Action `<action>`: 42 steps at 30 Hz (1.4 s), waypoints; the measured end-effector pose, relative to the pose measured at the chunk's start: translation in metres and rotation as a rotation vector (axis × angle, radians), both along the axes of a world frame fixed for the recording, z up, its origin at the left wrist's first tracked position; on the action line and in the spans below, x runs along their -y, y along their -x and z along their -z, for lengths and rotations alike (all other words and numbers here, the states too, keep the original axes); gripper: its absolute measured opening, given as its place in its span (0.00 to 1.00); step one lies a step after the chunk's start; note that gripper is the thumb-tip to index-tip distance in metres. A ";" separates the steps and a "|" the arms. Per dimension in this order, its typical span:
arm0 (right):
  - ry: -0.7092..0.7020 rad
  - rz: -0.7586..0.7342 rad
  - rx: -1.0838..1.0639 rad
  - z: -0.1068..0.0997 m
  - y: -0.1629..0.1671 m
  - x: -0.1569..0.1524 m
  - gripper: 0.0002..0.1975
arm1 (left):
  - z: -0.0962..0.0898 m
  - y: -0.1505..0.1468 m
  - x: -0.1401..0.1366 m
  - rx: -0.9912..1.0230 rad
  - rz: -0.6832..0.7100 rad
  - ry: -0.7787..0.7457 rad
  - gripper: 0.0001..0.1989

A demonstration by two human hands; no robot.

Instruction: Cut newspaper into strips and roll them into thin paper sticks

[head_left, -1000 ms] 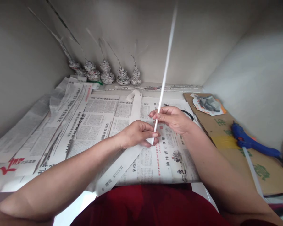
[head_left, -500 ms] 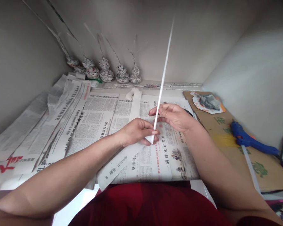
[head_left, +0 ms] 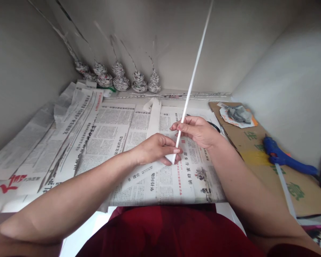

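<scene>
A thin white rolled paper tube (head_left: 194, 78) slants up and to the right across the middle of the head view; its top end leaves the frame. My left hand (head_left: 160, 148) is closed, pinching the tube's lower end between thumb and fingers. From that end a strip of newspaper (head_left: 135, 177) trails down to the left, partly rolled into the tube. My right hand (head_left: 196, 131) sits slightly higher, its thumb and fingers closed around the tube. Both hands are above newspaper sheets (head_left: 115, 128) spread on the table.
Several woven paper gourds (head_left: 121, 80) stand along the back wall, beside thin paper sticks (head_left: 182, 95). Cut newspaper strips (head_left: 72, 121) are piled at left. On the right, cardboard (head_left: 307, 200) bears a blue glue gun (head_left: 286, 157) and a grey crumpled cloth (head_left: 239, 114).
The tube leans further right and reaches higher, past the frame's top. My right thumb has closed onto it. The trailing strip has shortened toward my left hand.
</scene>
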State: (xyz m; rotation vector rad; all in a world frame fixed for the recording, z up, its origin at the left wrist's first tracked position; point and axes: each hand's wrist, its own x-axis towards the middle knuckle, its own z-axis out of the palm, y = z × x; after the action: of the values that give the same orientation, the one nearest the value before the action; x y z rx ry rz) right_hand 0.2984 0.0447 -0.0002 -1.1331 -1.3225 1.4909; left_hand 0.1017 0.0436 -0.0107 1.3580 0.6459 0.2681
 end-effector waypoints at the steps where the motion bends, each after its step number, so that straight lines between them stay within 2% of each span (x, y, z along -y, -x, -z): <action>1: -0.006 0.015 -0.004 0.000 0.000 0.000 0.12 | 0.000 0.000 0.000 -0.007 0.001 0.000 0.11; 6: -0.045 -0.112 -0.010 -0.004 -0.001 0.002 0.13 | -0.002 0.000 0.001 -0.010 -0.018 -0.006 0.11; 11: -0.037 0.017 -0.024 -0.003 -0.001 0.001 0.10 | 0.000 0.000 0.000 -0.021 0.009 -0.009 0.11; 15: -0.024 -0.089 0.017 -0.003 -0.001 0.001 0.12 | 0.002 0.001 0.000 -0.003 -0.002 -0.031 0.11; 17: -0.013 -0.096 0.048 -0.001 0.000 0.001 0.12 | 0.003 0.001 -0.001 0.004 0.013 -0.036 0.11; 21: -0.055 0.031 0.101 0.002 0.000 0.000 0.12 | 0.002 0.001 0.000 -0.002 0.023 -0.022 0.11; 27: -0.063 -0.114 0.102 -0.005 -0.003 0.003 0.14 | 0.000 0.001 0.001 -0.002 0.025 -0.021 0.11; 36: -0.060 -0.124 0.069 -0.005 -0.004 0.002 0.13 | -0.001 -0.001 0.003 0.001 0.011 0.066 0.12; 42: -0.044 -0.107 0.076 -0.007 -0.001 0.003 0.15 | -0.002 -0.001 0.002 0.048 -0.045 0.053 0.10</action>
State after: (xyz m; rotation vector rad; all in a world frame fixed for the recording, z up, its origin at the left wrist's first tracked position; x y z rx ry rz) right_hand 0.2999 0.0421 0.0073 -1.1151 -1.4811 1.5000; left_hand 0.1025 0.0415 -0.0088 1.2837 0.6401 0.3170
